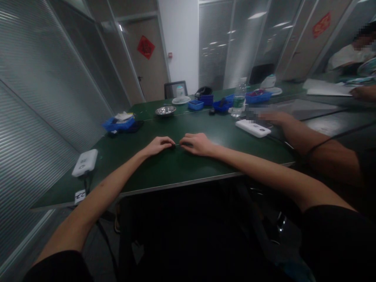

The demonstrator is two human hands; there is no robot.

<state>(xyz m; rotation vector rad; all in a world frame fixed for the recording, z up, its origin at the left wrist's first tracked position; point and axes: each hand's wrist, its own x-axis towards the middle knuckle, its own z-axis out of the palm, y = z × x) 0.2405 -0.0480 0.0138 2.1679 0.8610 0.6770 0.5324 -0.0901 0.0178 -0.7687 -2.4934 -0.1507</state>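
Observation:
Over the dark green table (164, 172), my left hand (160, 145) pinches a small dark piece (173, 146) between thumb and fingertips. Just to its right, my right hand (198, 144) is closed around a dark, slim object (187, 144), too small to name. A thin, light-coloured shaft shows in the short gap between the two hands and seems to link what they hold. Both hands rest low, close to the tabletop.
A metal bowl (165, 111), blue trays (119, 123), a bottle (239, 98) and a white device (253, 128) stand beyond my hands. Another white device (85, 162) lies at left. A co-worker's arm (317, 143) reaches in from the right; another person sits farther back.

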